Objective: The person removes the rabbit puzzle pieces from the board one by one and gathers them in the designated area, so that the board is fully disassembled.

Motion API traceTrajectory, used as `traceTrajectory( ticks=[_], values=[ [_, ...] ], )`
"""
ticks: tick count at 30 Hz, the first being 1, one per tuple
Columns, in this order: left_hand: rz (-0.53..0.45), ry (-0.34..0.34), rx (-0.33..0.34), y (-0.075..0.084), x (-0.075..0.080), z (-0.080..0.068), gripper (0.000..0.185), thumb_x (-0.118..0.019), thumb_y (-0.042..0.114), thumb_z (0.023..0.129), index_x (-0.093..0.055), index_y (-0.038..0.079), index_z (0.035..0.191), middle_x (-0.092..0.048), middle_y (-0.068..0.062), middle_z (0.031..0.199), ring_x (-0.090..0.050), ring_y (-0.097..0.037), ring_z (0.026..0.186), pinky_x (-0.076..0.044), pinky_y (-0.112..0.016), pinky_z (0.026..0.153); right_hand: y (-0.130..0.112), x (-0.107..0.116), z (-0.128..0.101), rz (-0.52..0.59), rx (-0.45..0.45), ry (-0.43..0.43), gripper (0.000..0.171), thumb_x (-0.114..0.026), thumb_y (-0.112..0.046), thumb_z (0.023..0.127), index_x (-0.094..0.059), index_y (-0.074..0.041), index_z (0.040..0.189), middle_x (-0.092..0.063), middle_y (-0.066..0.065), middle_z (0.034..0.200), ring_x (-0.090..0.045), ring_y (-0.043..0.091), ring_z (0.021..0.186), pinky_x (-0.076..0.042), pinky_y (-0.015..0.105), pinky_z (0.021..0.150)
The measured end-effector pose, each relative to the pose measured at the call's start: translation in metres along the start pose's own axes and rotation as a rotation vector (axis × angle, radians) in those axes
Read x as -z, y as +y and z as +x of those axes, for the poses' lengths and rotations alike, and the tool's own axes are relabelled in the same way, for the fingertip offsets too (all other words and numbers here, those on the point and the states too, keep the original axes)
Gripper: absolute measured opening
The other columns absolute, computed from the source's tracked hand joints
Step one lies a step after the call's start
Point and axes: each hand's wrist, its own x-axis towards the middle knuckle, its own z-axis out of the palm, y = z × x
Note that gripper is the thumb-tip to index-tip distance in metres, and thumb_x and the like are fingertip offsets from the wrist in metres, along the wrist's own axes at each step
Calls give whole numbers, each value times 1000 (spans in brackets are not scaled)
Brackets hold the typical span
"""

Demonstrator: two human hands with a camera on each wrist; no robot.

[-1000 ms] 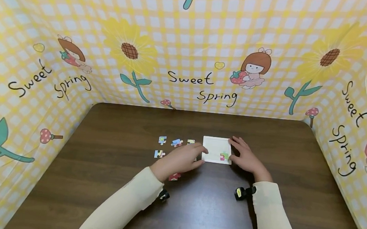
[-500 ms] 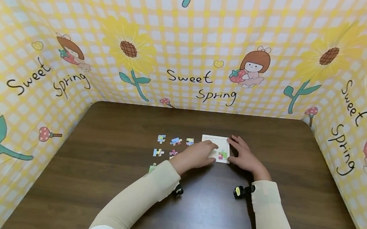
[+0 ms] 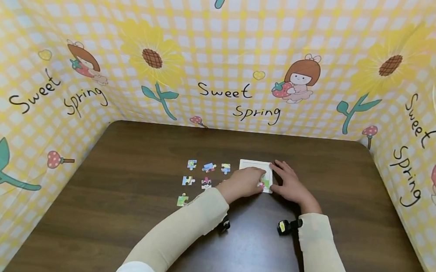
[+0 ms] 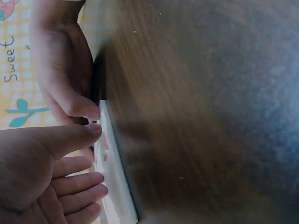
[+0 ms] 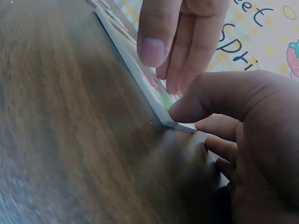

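Note:
A white puzzle tray (image 3: 252, 164) lies flat on the dark wooden table (image 3: 142, 146). A green and pink piece (image 3: 264, 184) sits in its near right corner. My left hand (image 3: 254, 179) reaches over the tray with its fingers (image 5: 174, 51) straight, their tips down on the tray next to that piece. I cannot tell whether a piece lies under them. My right hand (image 3: 290, 184) holds the tray's right edge, with the thumb (image 5: 201, 105) on the near corner and the other fingers curled beside it. In the left wrist view the tray's edge (image 4: 117, 177) runs beside both hands.
Several loose puzzle pieces lie left of the tray: a blue one (image 3: 192, 164), another blue one (image 3: 209, 167), a pink one (image 3: 206, 183) and a green one (image 3: 182, 200) nearest me. Yellow patterned cloth walls (image 3: 228, 67) close off the table on three sides.
My left hand has moved right, from the loose pieces onto the tray. The red piece by that wrist is gone from its spot. The right hand has stayed on the tray's edge.

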Motion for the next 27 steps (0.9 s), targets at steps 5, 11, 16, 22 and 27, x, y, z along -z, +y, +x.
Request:
traceTrajectory(
  ticks=[5,11,16,22,27],
  values=[
    [14,-9,-6,-2,-5,0,50,-61,37,96,-53,15,140,-54,-1,139,-54,-17,123,-50,-36,91,-1,-3,-2,14,-8,2,69,-65,-11,87,-35,-1,149,-19,22,157,-5,43,145,-15,66,108],
    [12,29,-21,-2,-4,1,41,-61,36,96,-61,16,132,-62,0,128,-60,-15,113,-52,-33,86,-5,-1,-1,21,-19,14,68,-64,-11,87,-35,0,149,-19,22,157,-6,44,144,-16,66,107],
    [32,21,-6,0,-4,0,41,-60,37,97,-61,17,132,-60,1,131,-60,-16,113,-52,-34,85,-6,-1,-2,16,-25,11,68,-64,-11,87,-36,-1,149,-19,21,157,-6,43,145,-16,65,108],
    [52,39,-3,2,-5,1,37,-61,36,97,-64,19,130,-59,1,133,-59,-17,115,-53,-36,84,-5,-2,-2,8,-11,31,67,-64,-10,87,-37,1,148,-21,23,156,-7,45,144,-17,66,107],
    [35,54,-6,2,-6,0,34,-61,35,96,-65,20,127,-60,1,130,-61,-16,112,-54,-36,81,-5,-2,-2,4,-18,27,67,-64,-10,88,-36,0,148,-20,22,156,-7,44,144,-17,66,107]
  ],
)
